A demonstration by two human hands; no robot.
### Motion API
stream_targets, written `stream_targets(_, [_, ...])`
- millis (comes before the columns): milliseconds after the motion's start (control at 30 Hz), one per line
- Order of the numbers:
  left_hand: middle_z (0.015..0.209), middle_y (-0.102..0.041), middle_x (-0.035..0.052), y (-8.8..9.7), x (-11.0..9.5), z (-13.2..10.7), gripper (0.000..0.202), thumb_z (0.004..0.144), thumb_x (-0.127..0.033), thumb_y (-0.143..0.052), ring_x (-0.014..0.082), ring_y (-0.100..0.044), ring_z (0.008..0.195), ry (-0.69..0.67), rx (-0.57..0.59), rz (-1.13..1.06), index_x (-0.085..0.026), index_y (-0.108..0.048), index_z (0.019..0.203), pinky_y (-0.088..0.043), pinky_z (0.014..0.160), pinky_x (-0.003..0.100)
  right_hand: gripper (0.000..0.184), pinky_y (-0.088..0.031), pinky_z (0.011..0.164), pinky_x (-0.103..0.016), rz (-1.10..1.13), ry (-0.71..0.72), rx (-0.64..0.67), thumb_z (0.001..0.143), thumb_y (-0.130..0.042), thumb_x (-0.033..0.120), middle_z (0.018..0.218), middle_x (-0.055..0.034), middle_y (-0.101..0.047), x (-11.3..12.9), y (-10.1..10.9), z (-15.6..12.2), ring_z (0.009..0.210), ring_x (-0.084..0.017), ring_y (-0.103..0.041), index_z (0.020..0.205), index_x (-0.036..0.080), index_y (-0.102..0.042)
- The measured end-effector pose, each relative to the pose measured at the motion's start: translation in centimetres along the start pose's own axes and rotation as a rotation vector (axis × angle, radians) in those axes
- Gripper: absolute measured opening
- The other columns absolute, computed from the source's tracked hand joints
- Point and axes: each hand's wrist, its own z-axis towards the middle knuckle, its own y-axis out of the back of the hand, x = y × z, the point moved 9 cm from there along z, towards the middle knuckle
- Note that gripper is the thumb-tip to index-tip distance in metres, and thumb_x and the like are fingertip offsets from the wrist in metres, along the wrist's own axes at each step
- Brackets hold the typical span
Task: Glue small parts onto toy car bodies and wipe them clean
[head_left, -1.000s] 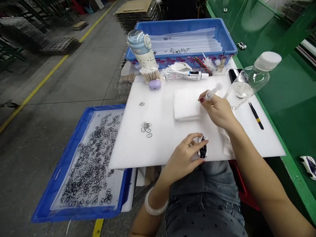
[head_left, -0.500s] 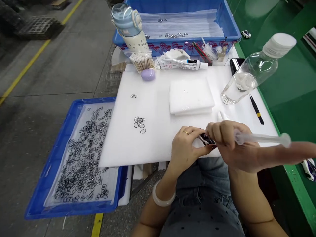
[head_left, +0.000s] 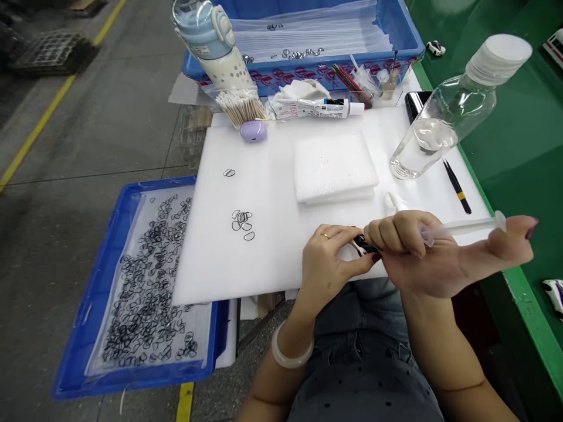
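Note:
My left hand (head_left: 328,255) pinches a small black-and-white toy car (head_left: 364,245) between thumb and fingers, near the front edge of the white foam sheet (head_left: 272,264). My right hand (head_left: 422,255) is wrapped round a translucent plastic syringe (head_left: 466,227), its fingers curled about the barrel and its thumb bent at the plunger's end. The syringe's front end is hidden behind my right fingers, close against the car. Several thin dark rings (head_left: 241,218) lie on the foam to the left. A folded white foam pad (head_left: 335,166) lies beyond my hands.
A clear bottle (head_left: 424,146) and black tweezers (head_left: 457,187) are at right. Along the back stand a blue bin (head_left: 303,70), a blue-lidded cup (head_left: 211,44), cotton swabs (head_left: 241,105), a tube (head_left: 325,108) and a purple case (head_left: 254,131). A blue tray (head_left: 65,369) of rings sits lower left.
My right thumb has bent from stretched out past the syringe to the plunger's end. The syringe tilts up slightly more. My left hand still holds the toy car; the whole view has shifted a little.

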Motion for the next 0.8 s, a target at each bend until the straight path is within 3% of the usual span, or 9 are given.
stream_targets(800, [0.096,-0.078,0.0011,-0.10,0.08,-0.02,0.020,0.073,-0.028,-0.085,0.0241,-0.065,0.097,-0.011,-0.003,0.019,-0.025,-0.076,0.090,-0.051,0.087,0.040,0.073,-0.021,0.046,-0.032,0.003,0.030,-0.047,0.078,-0.032,0.091,0.045,0.0040,-0.017,0.34,0.08,-0.14,0.044,-0.012,-0.022,0.052,0.023,-0.028])
